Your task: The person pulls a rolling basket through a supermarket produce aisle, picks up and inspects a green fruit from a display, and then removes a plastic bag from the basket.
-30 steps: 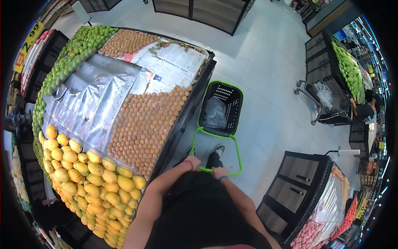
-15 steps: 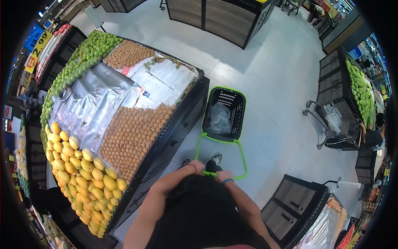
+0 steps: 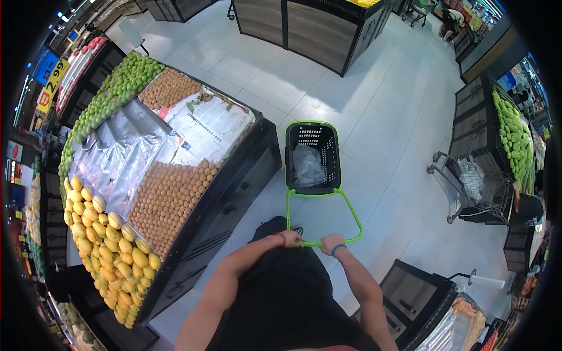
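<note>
A black shopping basket (image 3: pixel 335 161) with a bright green rim stands on the floor ahead of me. Crumpled clear plastic bags (image 3: pixel 308 166) lie inside it. Its long green handle (image 3: pixel 355 213) is pulled out toward my body. My left hand (image 3: pixel 291 238) is closed round the near bar of that handle, with a red band at the wrist. A little to the right, my right hand (image 3: pixel 332 243) also grips the bar, a blue band on its wrist. One shoe shows just beyond the bar.
On the left a dark produce stand (image 3: pixel 257 155) holds yellow mangoes (image 3: pixel 111 251), round brown fruit (image 3: pixel 172 196) and green fruit (image 3: pixel 111 96). Another stand (image 3: pixel 404 298) is close at lower right. A metal shopping cart (image 3: pixel 483 184) and a person (image 3: pixel 530 206) are at right.
The fruit stand has shifted left and slightly nearer in view. The handle has swung rightward relative to the basket. My hands are farther apart on the bar, both still gripping.
</note>
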`<state>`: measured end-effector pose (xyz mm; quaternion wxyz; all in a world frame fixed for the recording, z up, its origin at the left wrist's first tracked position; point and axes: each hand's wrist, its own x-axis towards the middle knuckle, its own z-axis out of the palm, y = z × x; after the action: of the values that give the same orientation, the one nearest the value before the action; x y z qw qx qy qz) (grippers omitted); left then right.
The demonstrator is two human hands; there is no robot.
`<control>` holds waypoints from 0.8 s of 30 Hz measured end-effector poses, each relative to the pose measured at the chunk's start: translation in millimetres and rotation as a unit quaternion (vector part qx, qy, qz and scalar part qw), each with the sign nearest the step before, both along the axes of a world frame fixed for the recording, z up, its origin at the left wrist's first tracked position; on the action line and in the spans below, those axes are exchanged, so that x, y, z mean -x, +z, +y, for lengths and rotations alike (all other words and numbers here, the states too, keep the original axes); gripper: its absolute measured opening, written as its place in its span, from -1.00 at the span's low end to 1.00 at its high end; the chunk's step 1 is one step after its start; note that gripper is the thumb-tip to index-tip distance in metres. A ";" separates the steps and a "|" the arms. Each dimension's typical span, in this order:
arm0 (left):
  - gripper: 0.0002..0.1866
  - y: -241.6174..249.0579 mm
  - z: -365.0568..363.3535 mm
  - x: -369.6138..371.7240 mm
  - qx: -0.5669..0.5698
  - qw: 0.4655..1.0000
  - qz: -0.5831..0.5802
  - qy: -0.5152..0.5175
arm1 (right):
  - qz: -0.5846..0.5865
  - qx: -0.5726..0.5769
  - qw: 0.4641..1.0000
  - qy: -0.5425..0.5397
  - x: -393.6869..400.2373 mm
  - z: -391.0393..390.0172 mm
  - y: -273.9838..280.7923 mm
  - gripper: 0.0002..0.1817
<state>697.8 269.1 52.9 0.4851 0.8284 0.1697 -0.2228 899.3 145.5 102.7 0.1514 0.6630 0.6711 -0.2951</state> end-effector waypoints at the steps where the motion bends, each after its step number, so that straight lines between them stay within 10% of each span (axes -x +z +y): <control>1: -0.58 -1.0 2.9 -6.2 -0.001 1.000 0.000 0.001 | 0.000 -0.001 1.000 0.001 -9.1 3.2 -0.1 -0.76; 15: -0.45 9.8 80.5 -132.7 0.028 0.988 0.057 -0.140 | -0.040 0.092 0.991 0.091 -133.2 89.0 33.1 -0.78; 24: -0.43 -9.6 142.6 -175.0 0.113 0.992 -0.036 -0.040 | -0.089 0.163 0.971 0.150 -212.7 164.8 40.1 -0.77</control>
<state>872.8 411.7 43.3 0.5722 0.7818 0.0929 -0.2297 1112.0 310.3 142.9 0.3592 0.5450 0.6894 -0.3140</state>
